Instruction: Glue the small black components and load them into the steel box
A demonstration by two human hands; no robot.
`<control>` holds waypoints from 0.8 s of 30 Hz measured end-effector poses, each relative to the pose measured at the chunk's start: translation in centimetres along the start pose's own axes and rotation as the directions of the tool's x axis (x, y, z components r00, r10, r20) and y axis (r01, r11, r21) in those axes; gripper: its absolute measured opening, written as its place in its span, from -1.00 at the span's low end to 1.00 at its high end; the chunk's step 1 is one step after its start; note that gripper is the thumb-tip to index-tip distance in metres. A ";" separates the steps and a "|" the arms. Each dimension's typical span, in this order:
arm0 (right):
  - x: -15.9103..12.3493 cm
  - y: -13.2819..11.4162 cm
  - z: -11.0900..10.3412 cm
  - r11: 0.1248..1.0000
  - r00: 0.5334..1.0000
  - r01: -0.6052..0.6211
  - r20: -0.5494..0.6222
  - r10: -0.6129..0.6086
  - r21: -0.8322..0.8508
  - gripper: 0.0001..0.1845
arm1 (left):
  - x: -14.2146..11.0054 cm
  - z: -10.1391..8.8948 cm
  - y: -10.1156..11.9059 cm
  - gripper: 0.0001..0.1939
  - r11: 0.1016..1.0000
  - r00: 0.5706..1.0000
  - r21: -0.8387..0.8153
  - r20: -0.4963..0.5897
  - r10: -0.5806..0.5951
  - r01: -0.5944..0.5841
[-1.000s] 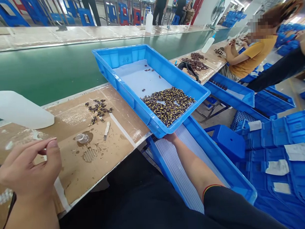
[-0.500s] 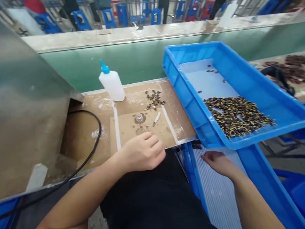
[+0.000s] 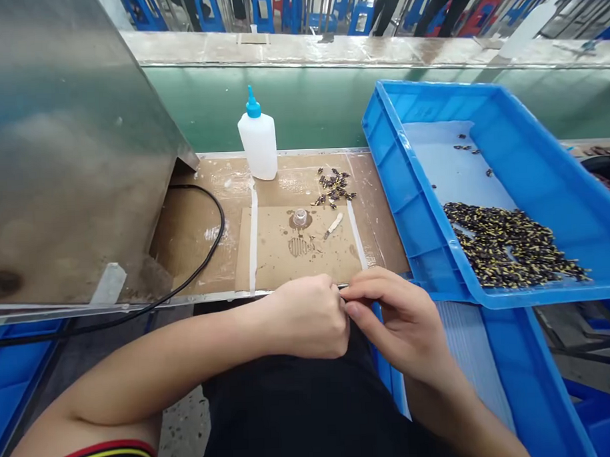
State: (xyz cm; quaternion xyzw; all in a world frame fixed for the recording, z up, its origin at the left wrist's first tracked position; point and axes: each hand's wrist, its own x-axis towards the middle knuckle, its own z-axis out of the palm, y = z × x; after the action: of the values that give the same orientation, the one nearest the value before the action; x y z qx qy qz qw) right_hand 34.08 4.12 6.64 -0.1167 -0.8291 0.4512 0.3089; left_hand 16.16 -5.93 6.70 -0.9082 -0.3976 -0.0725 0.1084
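Observation:
My left hand (image 3: 308, 316) is closed in a fist at the near edge of the bench, its contents hidden by the fingers. Thumb and fingertips of my right hand (image 3: 402, 318) pinch together against it. A thin dark sliver (image 3: 343, 286) shows where the hands meet; its kind is too small to tell. Just beyond them on the cardboard sheet (image 3: 276, 269) are a small clear cup (image 3: 299, 219) on a wet stain and a short white-handled tool (image 3: 333, 225). Behind these lies a loose pile of small black-and-yellow pieces (image 3: 335, 185).
A white squeeze bottle (image 3: 259, 147) with a blue nozzle stands at the back. On the right, a blue tray (image 3: 414, 205) holds many similar small pieces; another blue tray (image 3: 534, 354) sits below. A metal housing (image 3: 77, 150) and black cable (image 3: 218, 241) occupy the left.
My right hand has come up from above the lower tray and moved left to meet my left hand. The left hand stays closed. The view has shifted, too.

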 end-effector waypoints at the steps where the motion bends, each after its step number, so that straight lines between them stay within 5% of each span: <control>1: 0.1 -0.2 0.3 1.000 1.000 0.011 0.012 -0.011 0.013 -0.82 | -0.2 0.0 0.0 -0.70 1.000 1.000 -0.021 0.010 -0.011 0.011; 11: -0.3 -0.7 2.3 0.951 0.972 0.232 0.023 -0.232 -0.204 -0.49 | -0.2 -1.0 0.5 -0.83 0.921 0.941 0.204 -0.001 -0.338 0.331; 18: 0.1 -1.0 2.5 0.924 0.947 0.319 0.046 -0.317 -0.212 -0.52 | 0.8 -1.7 1.5 -0.69 0.814 0.863 0.346 0.022 -0.505 0.467; 24: 0.5 -1.5 2.7 0.939 0.951 0.308 0.042 -0.305 -0.156 -0.59 | 0.9 -1.5 1.4 -0.82 0.802 0.857 0.367 0.027 -0.515 0.471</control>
State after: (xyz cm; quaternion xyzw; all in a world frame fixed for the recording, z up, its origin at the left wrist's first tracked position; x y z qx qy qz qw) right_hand 32.21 1.66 7.02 -0.0069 -0.8734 0.3302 0.3579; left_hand 17.73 -6.60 8.16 -0.7423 -0.6325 0.0303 0.2191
